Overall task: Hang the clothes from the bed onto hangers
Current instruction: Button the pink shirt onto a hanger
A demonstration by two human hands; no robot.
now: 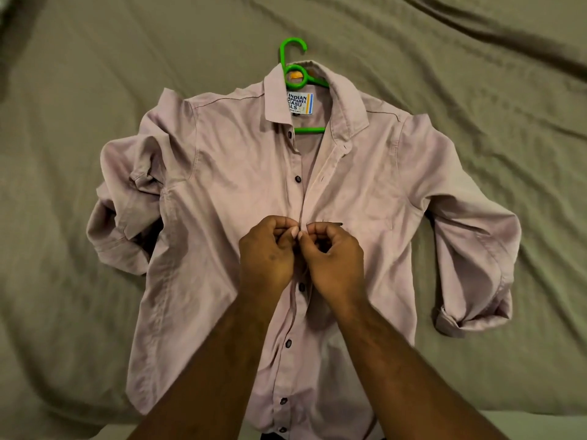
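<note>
Shirt (222, 185) in dusty pink, long-sleeved, lies face up and spread out on an olive-sheeted bed (95, 74). A green plastic hanger (293, 49) is already inside it. Its hook sticks out past the collar (346, 106), and part of its lower bar shows in the open neck, below the brand label (300, 103).

Both hands meet at mid-chest over the button strip. The left hand (270, 255) and right hand (333, 258) have their fingers (287, 230) curled, pinching the two front edges together. They seem to be working a button through its hole, though that button is hidden. Above the hands the front gapes open, with two dark buttons (298, 178) unfastened. Below the hands the edges lie together; whether those buttons are done up cannot be told.

By this view, the shirt is on its hanger and is being secured. Lifting it off the bed and hanging it up appears to remain. No other clothes are clearly in view.
</note>
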